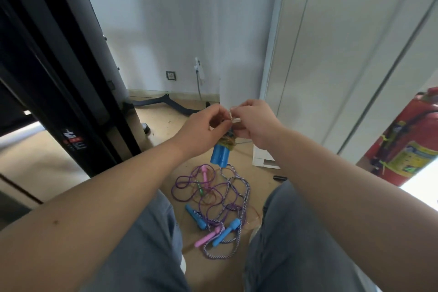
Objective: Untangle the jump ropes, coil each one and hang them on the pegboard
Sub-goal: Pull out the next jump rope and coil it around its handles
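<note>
Our left hand (203, 129) grips the blue-handled bundle (221, 154), right hand (257, 124) pinches a white bit (234, 120). Tangled ropes (213, 199) lie on tan floor (163, 131); red extinguisher (403, 147) by white wall (331, 54).

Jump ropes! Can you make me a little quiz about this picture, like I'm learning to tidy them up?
1. True or false: the wound rope bundle lies on the floor.
2. What stands at the far right? A) a bucket B) a red fire extinguisher C) a chair
3. Fill in: in the tangled pile between the knees, the handle lying right beside the nearest blue handle is ___.

Key: 1 false; the left hand and right hand hold it up off the floor. 2 B. 3 pink.
</note>
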Motion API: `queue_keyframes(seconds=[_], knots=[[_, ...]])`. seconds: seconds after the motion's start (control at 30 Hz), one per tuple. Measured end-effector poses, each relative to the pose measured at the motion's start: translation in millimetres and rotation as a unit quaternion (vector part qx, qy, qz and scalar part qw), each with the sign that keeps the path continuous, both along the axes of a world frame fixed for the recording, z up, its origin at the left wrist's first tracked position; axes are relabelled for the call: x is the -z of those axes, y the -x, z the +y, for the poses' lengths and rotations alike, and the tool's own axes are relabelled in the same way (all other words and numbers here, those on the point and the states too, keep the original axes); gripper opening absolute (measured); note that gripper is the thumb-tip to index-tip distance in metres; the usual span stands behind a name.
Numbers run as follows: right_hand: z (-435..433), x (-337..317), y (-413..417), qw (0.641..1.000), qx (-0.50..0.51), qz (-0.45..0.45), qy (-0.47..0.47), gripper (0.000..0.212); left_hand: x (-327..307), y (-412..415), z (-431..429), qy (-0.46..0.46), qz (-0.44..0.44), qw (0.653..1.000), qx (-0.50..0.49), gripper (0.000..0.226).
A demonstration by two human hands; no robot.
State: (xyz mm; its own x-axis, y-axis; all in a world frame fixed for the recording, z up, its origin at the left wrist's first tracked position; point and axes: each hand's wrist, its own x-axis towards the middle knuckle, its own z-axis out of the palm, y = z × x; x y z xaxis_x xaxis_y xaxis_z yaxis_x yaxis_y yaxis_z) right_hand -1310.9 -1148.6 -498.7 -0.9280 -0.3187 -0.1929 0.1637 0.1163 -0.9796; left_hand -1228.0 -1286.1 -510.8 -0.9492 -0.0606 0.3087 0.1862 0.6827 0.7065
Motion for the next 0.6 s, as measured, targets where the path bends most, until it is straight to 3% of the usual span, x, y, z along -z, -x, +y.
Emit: queue_keyframes(seconds=[0.2,0.3,0.4,0.5,0.6], knots=[[13,-10,-9,1.000,0.019,-0.005,0.024,0.014,-14,-4,10,-0.015,-0.023,1.000,0.013,0.009],[19,-9,-6,0.996,0.004,0.081,-0.031,0.016,-11,5,9,-0.039,0.002,0.999,-0.017,0.022],[23,-10,4,0.987,-0.024,0.143,-0.066,0.014,2,19,4,-0.104,-0.010,0.994,-0.045,0.018],[19,-4,18,0.977,-0.068,0.174,-0.102,0.013,14,34,-4,-0.168,-0.037,0.983,-0.066,0.026],[8,6,34,0.968,-0.110,0.181,-0.136,0.012,23,50,-16,-0.154,-0.060,0.985,-0.046,0.014]])
